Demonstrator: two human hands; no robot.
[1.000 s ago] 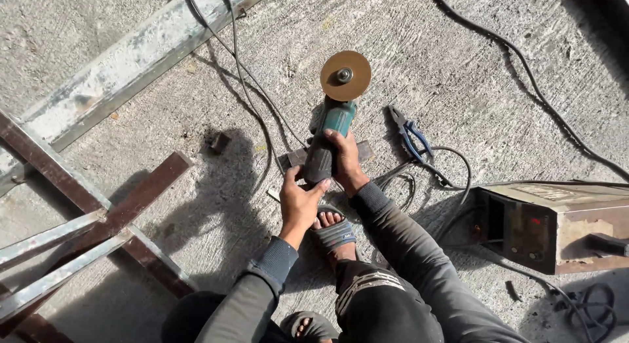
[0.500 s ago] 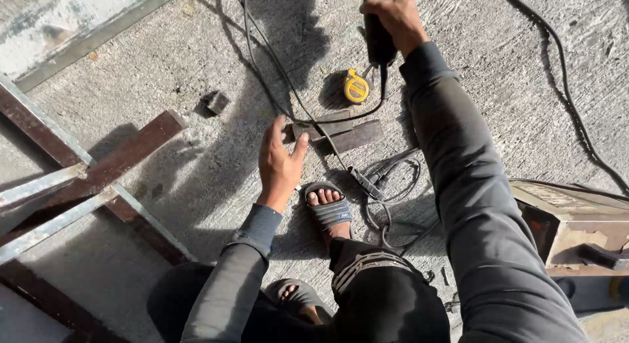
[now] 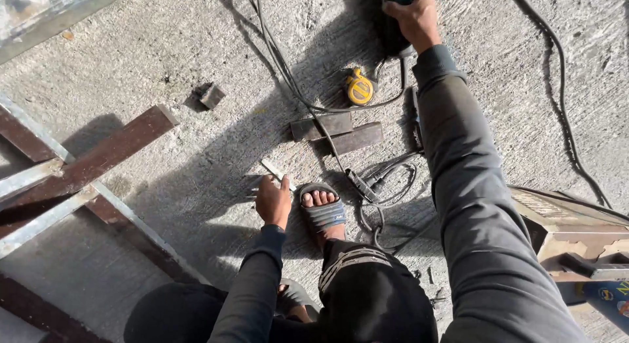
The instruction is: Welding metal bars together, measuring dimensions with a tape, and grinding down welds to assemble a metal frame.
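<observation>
The right hand [image 3: 414, 19] is seen at the top edge, its grip wrapped around the dark body of a power tool [image 3: 393, 25]; most of the tool is cut off by the frame, so its working end cannot be made out. The left hand [image 3: 273, 200] is laid on the concrete floor [image 3: 196, 48], fingers loosely spread and holding nothing, with the fingertips at a small pale metal strip [image 3: 274, 171]; whether the strip is actually touched cannot be told.

Just beside the left hand, one sandalled foot [image 3: 322, 210] is shown; a second foot lower down is mostly hidden behind the knee and sleeve. Two short dark metal bars [image 3: 335, 131] lie side by side between the hands, crossed by a black cable [image 3: 288, 74]. One yellow tape measure [image 3: 360, 89] rests below the tool, near the bars. One small dark metal block [image 3: 211, 95] sits apart to the left. A loose tangle of cables is gathered by the foot; their count is unclear.

At the left, a frame of rusty and grey steel sections [image 3: 78, 179] is partly cut off. At the right edge, one rust-coloured metal box [image 3: 563, 225] is only partly seen.
</observation>
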